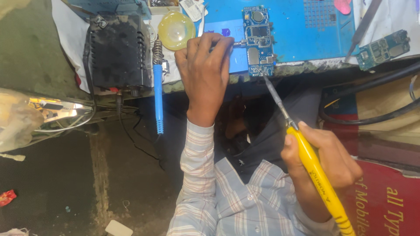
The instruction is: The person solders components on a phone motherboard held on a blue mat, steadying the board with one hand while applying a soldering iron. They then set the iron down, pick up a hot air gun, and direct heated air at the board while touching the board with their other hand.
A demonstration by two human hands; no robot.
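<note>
A blue phone circuit board (258, 41) lies on a blue work mat (306, 37) at the table's near edge. My left hand (205, 65) is closed on thin metal tweezers (239, 43), whose tips touch the board's left side. My right hand (321, 159) grips a yellow-handled soldering iron (313, 168). Its metal shaft slants up and left, and the tip sits at the board's lower edge. Striped shirt sleeves cover both forearms.
A black soldering station (116, 50) stands at the left, with a blue-handled iron (158, 94) in a spring holder beside it. A yellowish round dish (176, 29) sits behind my left hand. A second circuit board (383, 48) and black cables (372, 118) lie at the right.
</note>
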